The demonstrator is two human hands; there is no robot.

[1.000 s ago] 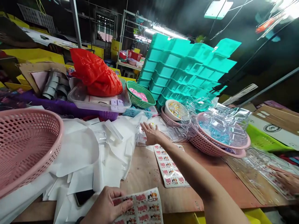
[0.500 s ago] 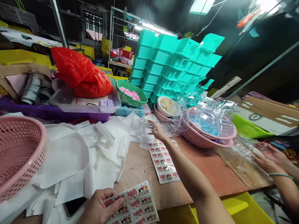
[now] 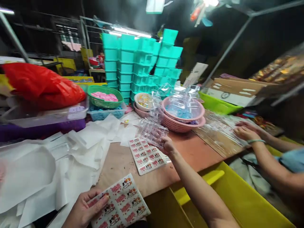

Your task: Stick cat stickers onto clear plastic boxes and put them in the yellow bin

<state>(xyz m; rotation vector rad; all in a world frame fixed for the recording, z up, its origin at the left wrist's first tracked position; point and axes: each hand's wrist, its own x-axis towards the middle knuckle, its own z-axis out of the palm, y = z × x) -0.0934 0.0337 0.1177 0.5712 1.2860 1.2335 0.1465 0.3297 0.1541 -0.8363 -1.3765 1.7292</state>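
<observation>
My left hand [image 3: 89, 204] grips a sheet of stickers [image 3: 125, 202] by its left edge, thumb on top; the stickers show cartoon cats and dogs with pink lettering. Held in my right hand [image 3: 168, 146] is a clear plastic clamshell box [image 3: 152, 133], with the fingers partly visible through it. Flat on the table [image 3: 114, 167] below that box lies another sticker sheet [image 3: 147, 156] with the same print. Further clear plastic boxes [image 3: 155, 107] are heaped just behind my right hand.
White paper sheets [image 3: 87, 136] cover the table's left side. Pink baskets [image 3: 181, 126] hold clear packaging. Behind are a green basket [image 3: 104, 101], teal bins [image 3: 142, 60] and a red bag [image 3: 45, 85]. A co-worker's hands [image 3: 247, 130] work at the right.
My right hand has drawn the clear box back from the pile, nearer to me and over the sticker sheet. The camera view has turned to the right. My left hand keeps its sticker sheet.
</observation>
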